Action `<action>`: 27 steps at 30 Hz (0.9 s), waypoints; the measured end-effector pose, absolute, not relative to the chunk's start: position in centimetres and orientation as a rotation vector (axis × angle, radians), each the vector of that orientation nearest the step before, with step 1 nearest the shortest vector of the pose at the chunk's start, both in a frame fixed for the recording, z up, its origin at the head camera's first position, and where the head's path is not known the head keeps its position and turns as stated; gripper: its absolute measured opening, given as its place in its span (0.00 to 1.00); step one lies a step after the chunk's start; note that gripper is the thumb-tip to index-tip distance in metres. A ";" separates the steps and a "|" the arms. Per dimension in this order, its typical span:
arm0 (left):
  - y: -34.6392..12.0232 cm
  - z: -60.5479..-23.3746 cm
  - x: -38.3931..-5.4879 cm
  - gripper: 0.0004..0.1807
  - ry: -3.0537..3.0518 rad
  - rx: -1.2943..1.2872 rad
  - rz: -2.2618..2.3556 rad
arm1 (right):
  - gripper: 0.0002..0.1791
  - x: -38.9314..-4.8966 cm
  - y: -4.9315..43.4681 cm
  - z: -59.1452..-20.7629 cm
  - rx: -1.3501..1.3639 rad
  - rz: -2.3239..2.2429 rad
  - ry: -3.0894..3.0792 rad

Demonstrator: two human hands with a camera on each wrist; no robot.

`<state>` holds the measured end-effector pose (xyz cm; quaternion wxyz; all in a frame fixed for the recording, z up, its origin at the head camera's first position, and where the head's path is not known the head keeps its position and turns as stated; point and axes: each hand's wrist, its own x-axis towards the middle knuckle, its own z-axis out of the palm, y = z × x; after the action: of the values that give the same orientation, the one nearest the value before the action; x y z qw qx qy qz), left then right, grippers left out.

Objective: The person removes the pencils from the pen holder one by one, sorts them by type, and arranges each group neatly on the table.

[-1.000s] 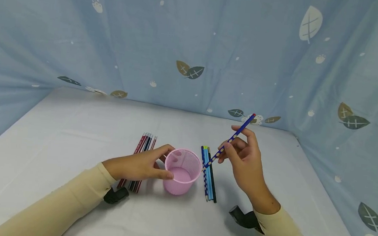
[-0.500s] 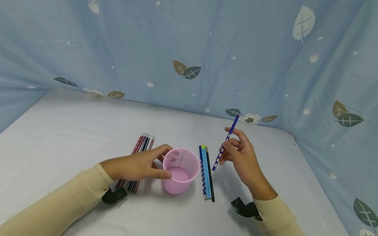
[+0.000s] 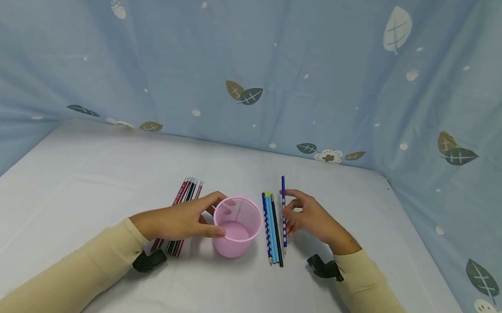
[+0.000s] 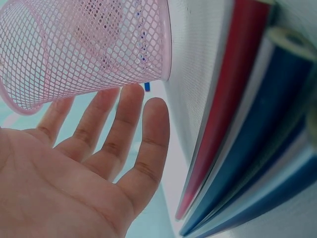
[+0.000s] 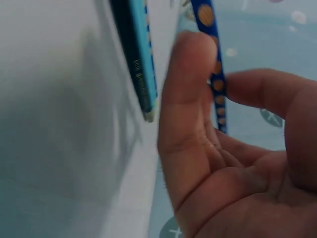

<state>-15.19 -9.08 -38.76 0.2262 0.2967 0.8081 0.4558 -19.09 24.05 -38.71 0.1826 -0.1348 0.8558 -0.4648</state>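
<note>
My left hand holds a pink mesh pencil cup, which stands upright; its thumb lies at the near rim. In the left wrist view, fingers touch the mesh wall. My right hand pinches a dark blue pencil with pale dots between thumb and fingers, tip toward me. It is low over the table, just right of a row: another dotted blue pencil, light blue pencils and a black pencil. Whether the held pencil touches the table, I cannot tell.
Left of the cup, partly under my left forearm and hand, lies a bundle of red and dark pencils with metal-ended tops. A white cloth covers the table. Blue leaf-patterned curtain hangs behind and at the sides.
My right hand has moved left and down, turning the dotted pencil from a raised slant to nearly parallel with the row. My left hand stays on the cup.
</note>
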 end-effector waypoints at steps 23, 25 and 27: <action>-10.0 -39.6 -14.6 0.36 2.247 0.800 1.259 | 0.32 -18.7 22.8 -41.1 -0.398 -1.140 2.417; -10.3 -39.6 -14.6 0.37 2.267 0.784 1.248 | 0.31 -19.0 22.5 -41.0 -0.412 -1.122 2.426; -10.5 -39.5 -14.6 0.37 2.277 0.779 1.238 | 0.31 -19.2 22.3 -40.7 -0.426 -1.092 2.443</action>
<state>-14.64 -10.48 -39.50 0.2158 0.2809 0.8216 0.4468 -19.21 22.35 -40.75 0.2143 -0.1534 0.8807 -0.3936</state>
